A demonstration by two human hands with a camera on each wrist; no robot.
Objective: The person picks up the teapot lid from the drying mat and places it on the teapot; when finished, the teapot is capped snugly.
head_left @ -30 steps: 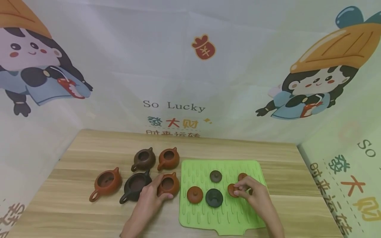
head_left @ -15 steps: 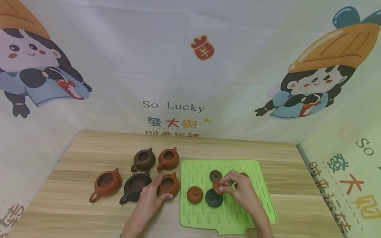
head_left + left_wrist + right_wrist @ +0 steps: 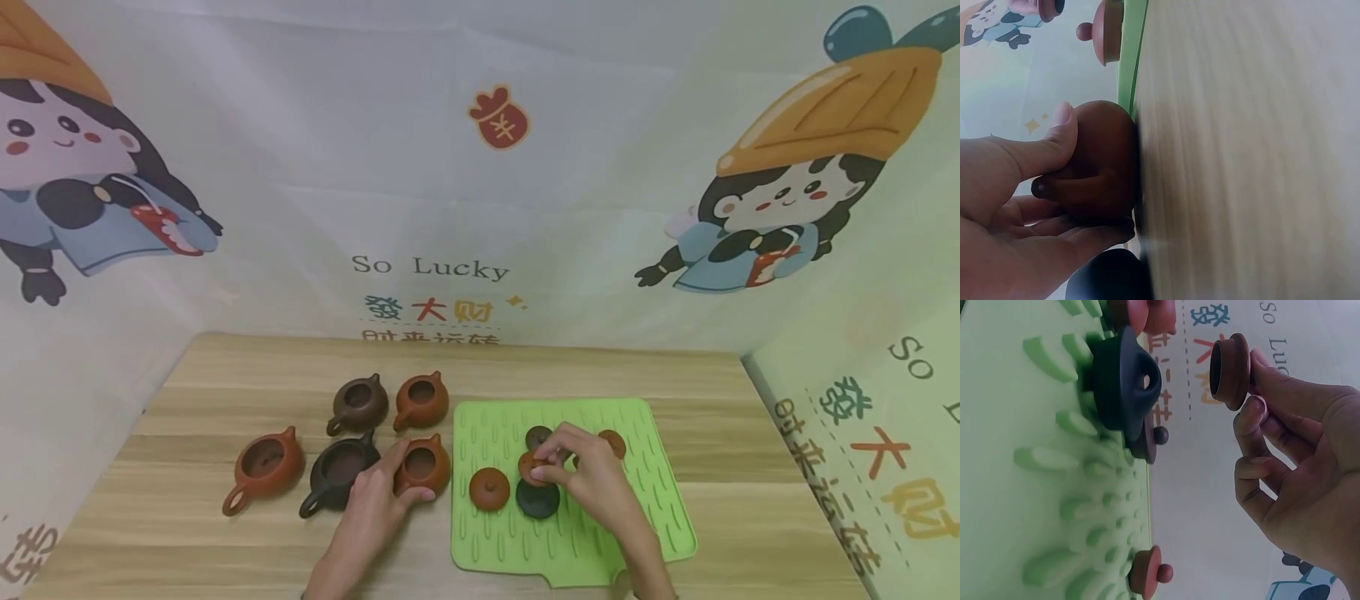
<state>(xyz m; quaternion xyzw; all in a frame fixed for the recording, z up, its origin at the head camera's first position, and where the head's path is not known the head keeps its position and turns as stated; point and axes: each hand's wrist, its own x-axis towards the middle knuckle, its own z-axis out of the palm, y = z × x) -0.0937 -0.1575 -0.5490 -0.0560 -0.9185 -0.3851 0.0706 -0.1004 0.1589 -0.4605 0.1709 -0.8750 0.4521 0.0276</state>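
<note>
Lid, red-brown, is held clear of the green mat, right of centre in the lower frame. The right hand pinches it between thumb and fingers, apparently by the hidden knob. At lower middle, the left hand has its fingers curled round an uncovered orange-red teapot on the tabletop. Bringing the lid to that pot seems the step in hand; next probably calls for passing leftward, then lowering it level over the mouth.
</note>
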